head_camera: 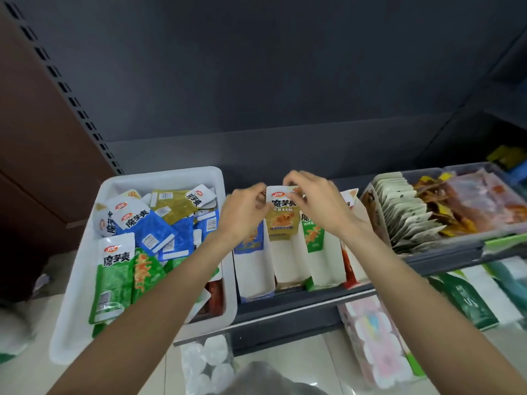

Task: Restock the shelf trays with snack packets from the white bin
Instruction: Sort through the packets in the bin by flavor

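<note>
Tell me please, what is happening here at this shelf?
A person is restocking a shelf. Both hands, the left hand and the right hand, hold one yellow snack packet by its top edge, upright over the narrow white tray in the middle of the row. The neighbouring trays hold blue, green and red packets. The white bin at the left holds many loose packets, so the work is not finished.
</note>
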{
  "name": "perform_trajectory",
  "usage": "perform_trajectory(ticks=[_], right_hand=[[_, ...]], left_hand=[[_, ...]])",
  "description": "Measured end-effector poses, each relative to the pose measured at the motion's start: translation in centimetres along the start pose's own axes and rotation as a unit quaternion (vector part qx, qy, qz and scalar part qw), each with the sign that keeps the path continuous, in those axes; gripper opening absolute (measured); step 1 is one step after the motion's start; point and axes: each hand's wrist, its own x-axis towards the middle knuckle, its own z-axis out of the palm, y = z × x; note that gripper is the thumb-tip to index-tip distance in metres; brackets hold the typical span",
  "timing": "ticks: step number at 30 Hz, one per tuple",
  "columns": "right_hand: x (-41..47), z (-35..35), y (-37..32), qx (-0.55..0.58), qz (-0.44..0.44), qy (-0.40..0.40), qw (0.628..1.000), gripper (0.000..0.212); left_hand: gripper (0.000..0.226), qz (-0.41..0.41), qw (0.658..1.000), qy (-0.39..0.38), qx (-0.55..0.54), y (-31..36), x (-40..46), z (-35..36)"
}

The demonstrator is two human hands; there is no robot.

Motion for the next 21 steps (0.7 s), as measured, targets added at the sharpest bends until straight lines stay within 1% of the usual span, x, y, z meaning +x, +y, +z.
perform_trajectory(ticks=[3, 5, 7, 8, 10, 12, 13, 14, 16, 17, 18, 19, 21], right_hand=[[0.5, 0.8, 0.3, -0.049, -0.017, -0.005, 0.999, 0.010], [0.8, 1.9, 0.8, -0.087, -0.020, -0.034, 0.995, 0.009], [0.9, 2.9, 1.1, -0.115, -0.020, -0.059, 0.991, 0.011], [0.9, 3.5, 1.3, -0.124, -0.018, -0.055, 0.991, 0.011], [0.8, 4.2, 1.4, -0.108, 0.006, -0.006, 0.994, 0.010], [0.5, 4.2, 0.9, -0.079, 0.036, 0.039, 0.995, 0.018], [0.3, 4.0, 0.2, -0.064, 0.043, 0.061, 0.995, 0.021], [0.2, 3.8, -0.8, -0.042, 0.042, 0.084, 0.995, 0.021], [0.0, 3.4, -3.6, 0.016, 0.010, 0.108, 0.994, 0.019], [0.1, 3.5, -5.3, 0.044, -0.016, 0.096, 0.994, 0.018], [0.3, 3.9, -6.9, 0.066, -0.040, 0.064, 0.995, 0.017], [0.5, 4.7, -8.5, 0.085, -0.059, 0.020, 0.994, 0.018], [1.5, 6.6, -11.3, 0.118, -0.072, -0.064, 0.988, 0.020]], left_hand=[[0.015, 0.017, 0.999, 0.005, 0.029, -0.3, 0.4, -0.1], [0.013, 0.022, 0.999, -0.005, 0.039, -0.5, 0.3, 0.1], [0.011, 0.022, 0.999, -0.008, 0.039, -0.8, 0.3, 0.2], [0.010, 0.025, 0.999, -0.002, 0.038, -1.0, 0.1, 0.1], [0.010, 0.038, 0.998, 0.019, 0.036, -1.4, -0.2, -0.3], [0.011, 0.051, 0.996, 0.063, 0.030, -2.0, -0.8, -1.5], [0.011, 0.066, 0.992, 0.102, 0.035, -2.4, -1.4, -2.5], [0.012, 0.094, 0.982, 0.154, 0.050, -3.1, -2.1, -3.4], [0.016, 0.163, 0.949, 0.252, 0.093, -5.2, -4.0, -5.1], [0.017, 0.174, 0.941, 0.268, 0.114, -6.6, -5.1, -5.8], [0.018, 0.164, 0.942, 0.261, 0.136, -8.2, -6.2, -6.5], [0.019, 0.135, 0.949, 0.234, 0.161, -9.8, -7.3, -7.2], [0.023, 0.043, 0.963, 0.166, 0.210, -12.6, -8.9, -8.2]])
